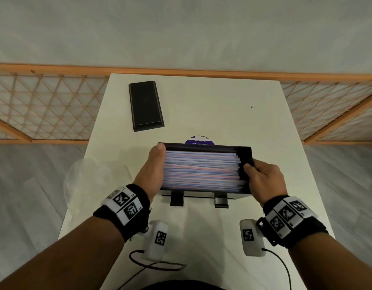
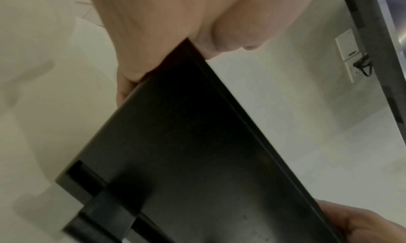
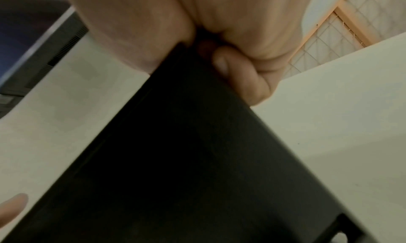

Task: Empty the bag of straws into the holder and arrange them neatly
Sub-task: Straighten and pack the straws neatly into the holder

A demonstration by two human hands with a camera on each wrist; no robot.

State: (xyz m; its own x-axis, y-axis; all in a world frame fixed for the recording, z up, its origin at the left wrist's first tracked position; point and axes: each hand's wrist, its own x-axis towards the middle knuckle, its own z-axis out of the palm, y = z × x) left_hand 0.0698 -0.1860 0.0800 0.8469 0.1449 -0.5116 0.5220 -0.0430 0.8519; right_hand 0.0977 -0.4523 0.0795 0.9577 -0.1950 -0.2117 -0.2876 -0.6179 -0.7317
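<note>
A black box-shaped straw holder [image 1: 245, 152] is held above the white table [image 1: 222, 101], tipped so its open top faces me. Inside lie several pale blue, pink and white straws [image 1: 201, 170], pushed toward the holder's left end, with a dark gap at the right end. My left hand [image 1: 152, 170] grips the holder's left end, thumb along the top edge. My right hand [image 1: 262, 178] grips the right end, thumb on the rim. Both wrist views show the holder's dark underside [image 2: 186, 151] [image 3: 197, 160] and its feet. The clear plastic bag [image 1: 93, 176] lies crumpled at the table's left edge.
The holder's black lid [image 1: 145, 105] lies flat at the table's far left. A round blue-and-white label [image 1: 199, 140] peeks out behind the holder. An orange wooden lattice barrier [image 1: 44, 105] runs behind the table. Cables [image 1: 151, 264] trail over the table's near edge.
</note>
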